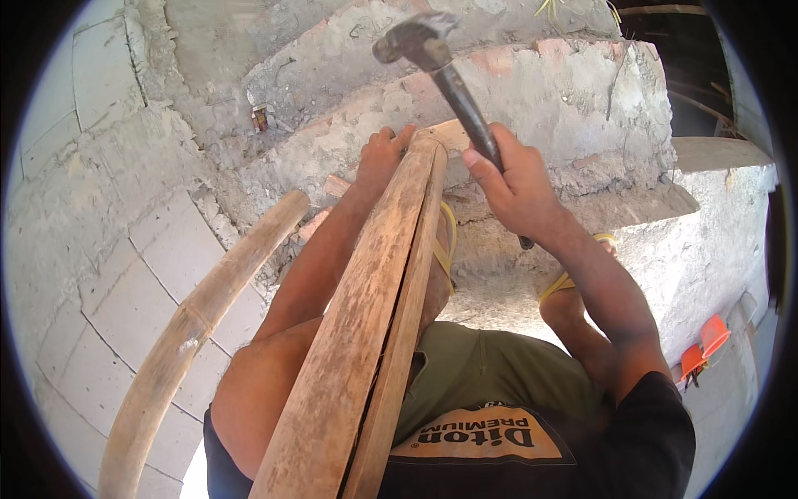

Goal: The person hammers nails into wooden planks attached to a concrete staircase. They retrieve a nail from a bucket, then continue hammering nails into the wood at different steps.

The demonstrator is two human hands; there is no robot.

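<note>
My right hand [520, 181] grips the dark handle of a claw hammer [464, 103]. The hammer's head is blurred and raised beyond the far end of a long split bamboo pole [368, 312]. That pole runs from the bottom of the view up between my arms, with a dark lengthwise crack. At its far end, my left hand [383, 156] rests against the left side, fingers partly hidden behind it. A short pale wooden piece [452, 134] sticks out to the right under the pole's tip. Whether a nail stands there is too small to tell.
Rough concrete and brick steps [530, 93] rise ahead. Another bamboo pole [199, 312] lies at left over a tiled surface [149, 268]. A small box [259, 118] sits on a step. Orange plastic objects [704, 349] are at right. My feet wear yellow flip-flops [446, 243].
</note>
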